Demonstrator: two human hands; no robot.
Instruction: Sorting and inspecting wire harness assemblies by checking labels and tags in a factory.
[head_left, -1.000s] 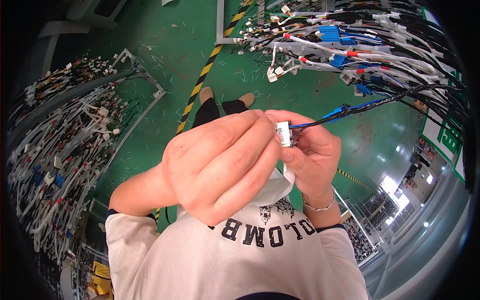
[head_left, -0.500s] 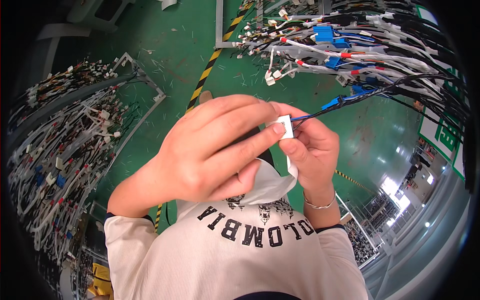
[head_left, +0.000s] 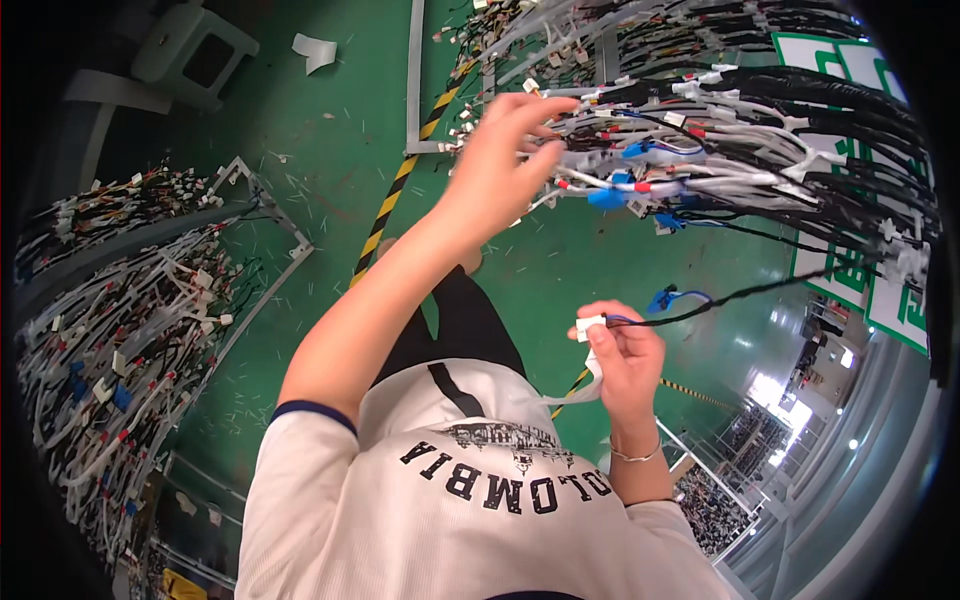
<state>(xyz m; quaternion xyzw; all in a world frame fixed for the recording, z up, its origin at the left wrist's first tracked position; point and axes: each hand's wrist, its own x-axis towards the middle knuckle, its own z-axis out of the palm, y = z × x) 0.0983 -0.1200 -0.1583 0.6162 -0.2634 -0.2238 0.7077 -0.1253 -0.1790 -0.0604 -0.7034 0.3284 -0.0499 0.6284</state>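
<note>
Head view: right hand [head_left: 625, 365] pinches small white connector [head_left: 590, 325] at chest height, grip clenched on it; thin black wire [head_left: 760, 292] runs from it up to hanging harness bundle [head_left: 740, 150]. Left hand [head_left: 505, 150] raised, fingers loose, empty, at bundle's near ends. Risk: tug snags wire in tangle, connector slips from pinch; reaching fingers may pull wrong lead. Signs: green-white panel [head_left: 850, 270] on right behind bundle; yellow-black stripe [head_left: 395, 195] on green floor [head_left: 300, 120]; white scrap [head_left: 315, 50] upper left.

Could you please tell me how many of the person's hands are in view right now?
2. The left hand reaches up into the hanging wire harness bundle. The right hand is lower down, pinching a small white connector on a dark wire.
</note>
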